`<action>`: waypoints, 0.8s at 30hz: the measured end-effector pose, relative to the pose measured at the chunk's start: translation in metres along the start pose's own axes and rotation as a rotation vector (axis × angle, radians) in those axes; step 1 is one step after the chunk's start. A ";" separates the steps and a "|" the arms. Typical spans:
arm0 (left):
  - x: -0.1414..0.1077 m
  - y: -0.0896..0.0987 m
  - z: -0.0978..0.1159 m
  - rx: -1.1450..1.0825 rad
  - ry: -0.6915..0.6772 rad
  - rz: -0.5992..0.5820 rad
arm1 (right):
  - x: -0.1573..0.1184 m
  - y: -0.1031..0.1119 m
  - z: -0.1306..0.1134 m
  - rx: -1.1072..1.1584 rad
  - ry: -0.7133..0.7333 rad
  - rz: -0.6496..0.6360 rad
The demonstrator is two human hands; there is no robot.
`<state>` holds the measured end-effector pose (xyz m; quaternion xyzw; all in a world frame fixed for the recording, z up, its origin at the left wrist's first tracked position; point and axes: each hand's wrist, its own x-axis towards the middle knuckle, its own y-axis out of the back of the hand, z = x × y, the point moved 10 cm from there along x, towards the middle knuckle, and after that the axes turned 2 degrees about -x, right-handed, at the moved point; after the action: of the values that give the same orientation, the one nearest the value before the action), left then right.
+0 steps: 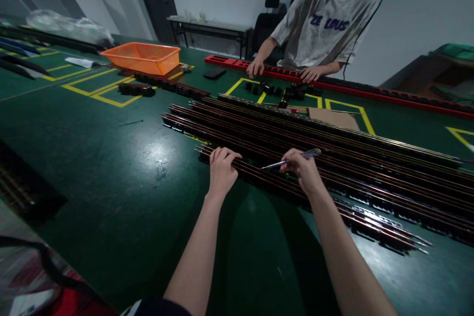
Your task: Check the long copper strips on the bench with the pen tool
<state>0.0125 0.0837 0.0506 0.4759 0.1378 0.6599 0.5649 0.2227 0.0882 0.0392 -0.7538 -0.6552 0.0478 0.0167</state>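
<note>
Your left hand (223, 165) lay just left of the centre of the frame, its fingers bent over the left part of the near rod assembly (259, 172) and touching it. Whether those fingers were closed around the rods or only rested on them cannot be told from this view. Your right hand (299, 168), right of centre, was closed on a slim pen-like tool (291, 159), fingers and thumb together around it. The tool slanted, its thin tip down to the left over the near rod assembly and its thicker end up to the right; whether the tip touched anything was too small to tell.

The near rod assembly ran from the centre of the frame down to the lower right, its rod ends sticking out at both ends. Just beyond it, a group of long rod assemblies (281, 131) lay side by side on the green table (148, 222), stretching to the right edge.

Behind that group, at the upper right, you had a piece of cardboard (333, 118), and small black parts (266, 89) lay at upper centre, near a co-worker's hands (311, 74), which touched a long red rail (370, 90). An orange basket (142, 59) stood at the upper left, with a flat black object (215, 74) to its right. Yellow tape (111, 102) marked outlines on the tabletop.
</note>
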 end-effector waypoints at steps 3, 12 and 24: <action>0.000 0.000 0.000 -0.010 -0.006 0.000 | -0.001 0.001 0.001 0.012 -0.005 0.017; 0.000 -0.004 0.002 -0.066 -0.029 -0.059 | 0.000 0.003 0.004 0.026 -0.009 0.035; 0.000 -0.007 -0.001 -0.124 -0.024 -0.091 | 0.001 0.003 0.007 0.031 -0.013 0.027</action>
<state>0.0164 0.0859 0.0450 0.4410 0.1114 0.6351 0.6243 0.2252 0.0889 0.0316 -0.7618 -0.6443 0.0631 0.0233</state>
